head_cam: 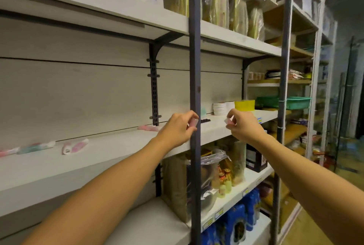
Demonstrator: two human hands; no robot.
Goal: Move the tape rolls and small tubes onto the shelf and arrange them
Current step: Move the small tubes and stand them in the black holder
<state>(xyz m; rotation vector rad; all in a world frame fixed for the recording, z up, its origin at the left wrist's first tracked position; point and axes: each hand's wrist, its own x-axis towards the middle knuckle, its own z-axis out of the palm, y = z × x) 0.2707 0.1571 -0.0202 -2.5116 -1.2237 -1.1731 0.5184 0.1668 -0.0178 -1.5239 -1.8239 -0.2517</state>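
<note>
My left hand (178,128) pinches a small pink tube (194,122) just left of the dark upright post (195,87). To the post's right, my right hand (243,124) pinches another small pinkish tube (228,121) above the white shelf (110,150). Several pink and green tubes lie on that shelf: one (75,146) at the left, one (35,147) further left, and one (148,127) near the back bracket. White tape rolls (219,108) and a yellow tape roll (244,105) stand at the shelf's right end.
The dark post stands in front of the shelf between my hands. A small dark item (205,120) lies on the shelf behind the post. Green baskets (295,102) sit further right. Bagged goods (197,177) fill the shelf below; boxes and wrapped packs sit above.
</note>
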